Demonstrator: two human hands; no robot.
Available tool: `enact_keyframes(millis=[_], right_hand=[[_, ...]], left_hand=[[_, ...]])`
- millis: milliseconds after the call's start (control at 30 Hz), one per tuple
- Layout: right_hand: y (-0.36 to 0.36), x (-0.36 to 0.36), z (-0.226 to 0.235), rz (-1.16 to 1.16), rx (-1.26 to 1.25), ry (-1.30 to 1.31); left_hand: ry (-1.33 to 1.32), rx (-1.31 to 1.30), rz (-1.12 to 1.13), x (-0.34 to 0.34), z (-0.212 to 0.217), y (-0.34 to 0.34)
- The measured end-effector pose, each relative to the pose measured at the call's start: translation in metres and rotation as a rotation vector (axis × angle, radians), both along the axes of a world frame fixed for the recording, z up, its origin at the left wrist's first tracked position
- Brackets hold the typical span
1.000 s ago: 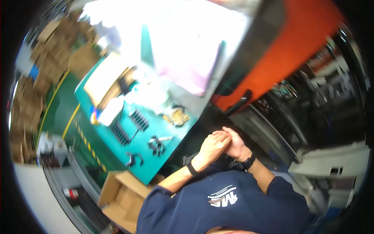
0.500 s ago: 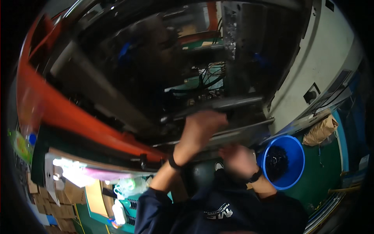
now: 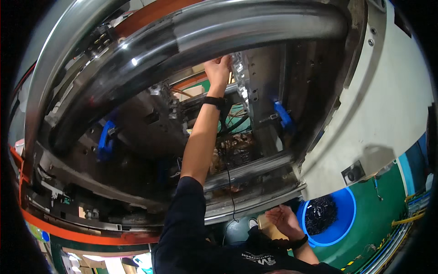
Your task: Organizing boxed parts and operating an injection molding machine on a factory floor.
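My left arm stretches forward into a press-like machine, between two upright metal mould blocks. There my left hand (image 3: 218, 74) is closed beside the bright edge of the right mould block (image 3: 242, 80), its fingers bent together. A thick bar partly covers the fingertips, and whatever they grip is hidden. Low and to the right, my right hand (image 3: 286, 222) holds nothing, palm up with fingers apart. It is close to a blue bucket (image 3: 350, 214) of small dark pieces. A thin dark cable (image 3: 230, 182) hangs below my left forearm.
A thick shiny metal bar (image 3: 255, 25) arches across the machine above my left hand. Blue clamp-like parts (image 3: 106, 140) sit on both sides of the opening. A pale machine panel (image 3: 360, 109) stands at the right, an orange rail (image 3: 91, 237) at the lower left.
My left hand has moved forward and up, deep between the mould blocks. My right hand has dropped slightly and stays by the bucket. The whole view has shifted closer to the machine.
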State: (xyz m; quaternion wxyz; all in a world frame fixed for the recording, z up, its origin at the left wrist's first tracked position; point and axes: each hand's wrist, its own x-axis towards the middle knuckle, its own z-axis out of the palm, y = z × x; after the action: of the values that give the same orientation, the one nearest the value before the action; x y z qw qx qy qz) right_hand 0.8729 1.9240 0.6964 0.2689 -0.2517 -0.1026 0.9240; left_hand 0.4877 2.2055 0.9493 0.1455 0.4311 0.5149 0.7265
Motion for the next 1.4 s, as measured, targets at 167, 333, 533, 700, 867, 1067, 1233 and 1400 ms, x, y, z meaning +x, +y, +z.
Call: enact_keyframes(millis=[167, 333, 533, 700, 867, 1067, 1233, 1400], right_hand=[[0.004, -0.003, 0.001, 0.026, 0.001, -0.059], [0.012, -0.004, -0.013, 0.015, -0.009, -0.079], [0.019, -0.009, -0.005, 0.013, 0.024, -0.146], [0.02, -0.013, -0.004, 0.033, 0.054, -0.17], [0.025, -0.011, 0.002, 0.011, 0.029, -0.209], [0.021, -0.022, -0.013, 0.059, 0.073, -0.135], [0.012, -0.038, -0.002, 0.121, 0.092, -0.105], [0.021, -0.037, 0.021, -0.1, 0.035, 0.052]], left_hand=[[0.16, 0.153, 0.345, -0.056, -0.045, 0.099], [0.261, 0.142, 0.452, -0.056, -0.05, 0.112], [0.283, 0.113, 0.474, -0.047, -0.048, 0.103], [0.16, 0.237, 0.262, -0.046, -0.061, 0.091], [-0.187, 0.13, -0.145, -0.005, -0.036, 0.053], [-0.203, 0.143, -0.22, -0.017, -0.04, 0.052], [0.114, 0.021, -0.082, -0.03, -0.034, 0.021], [0.396, -0.111, -0.062, 0.08, -0.028, -0.111]])
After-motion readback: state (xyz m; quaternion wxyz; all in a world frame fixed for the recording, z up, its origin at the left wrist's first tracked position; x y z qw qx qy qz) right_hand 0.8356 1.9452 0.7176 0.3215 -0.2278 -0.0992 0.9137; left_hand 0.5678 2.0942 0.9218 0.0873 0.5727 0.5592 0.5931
